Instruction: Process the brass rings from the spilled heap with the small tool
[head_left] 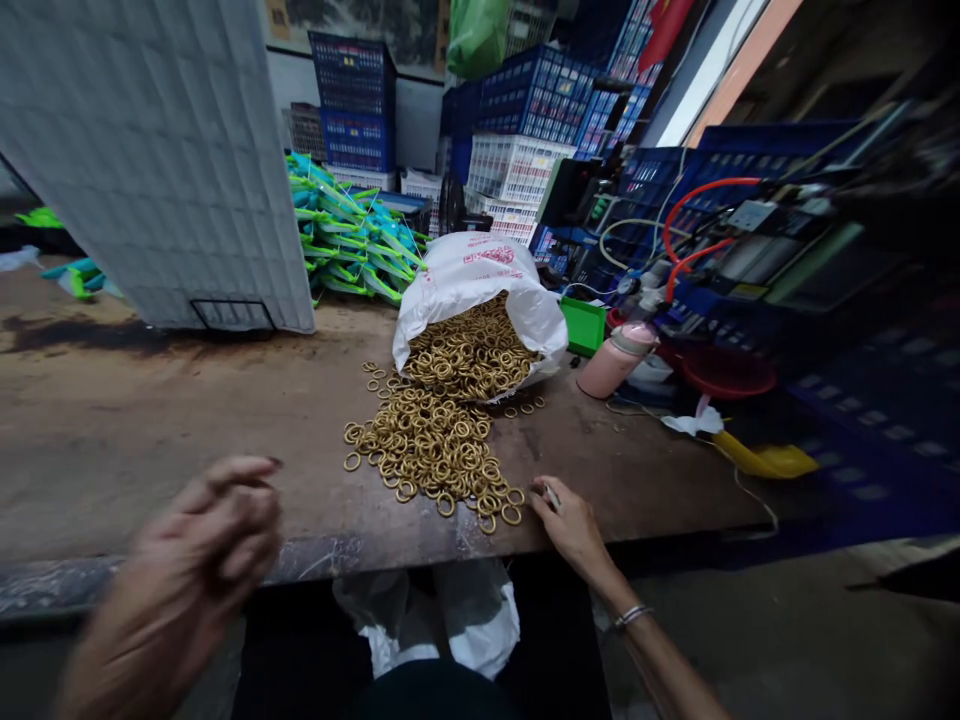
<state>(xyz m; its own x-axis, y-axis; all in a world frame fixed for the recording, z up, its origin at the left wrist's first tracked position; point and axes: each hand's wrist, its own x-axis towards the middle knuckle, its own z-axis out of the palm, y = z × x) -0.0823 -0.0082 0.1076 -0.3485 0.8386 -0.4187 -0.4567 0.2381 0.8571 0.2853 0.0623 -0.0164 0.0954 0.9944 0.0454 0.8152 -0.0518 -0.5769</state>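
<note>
My left hand (199, 565) is above the table's front edge at the left, slightly blurred, with its fingers curled in; whether anything is inside is hidden. At the right of the pile, my right hand (571, 525) rests low over the tabletop with its fingers closed. A small pale thing shows at its fingers, too small to name. Beside those fingertips lies a heap of brass-coloured rings (431, 445), spread on the wooden table (300, 420). More rings fill the mouth of a white woven sack (480, 265) lying on its side behind the heap.
A tall grey-white panel (217, 170) stands at the left, with green and blue bundled pieces (352, 235) beside it. A pink bottle (611, 360), a green tray (583, 325) and a red bowl (727, 372) are at the right. Blue crates (525, 95) are stacked behind.
</note>
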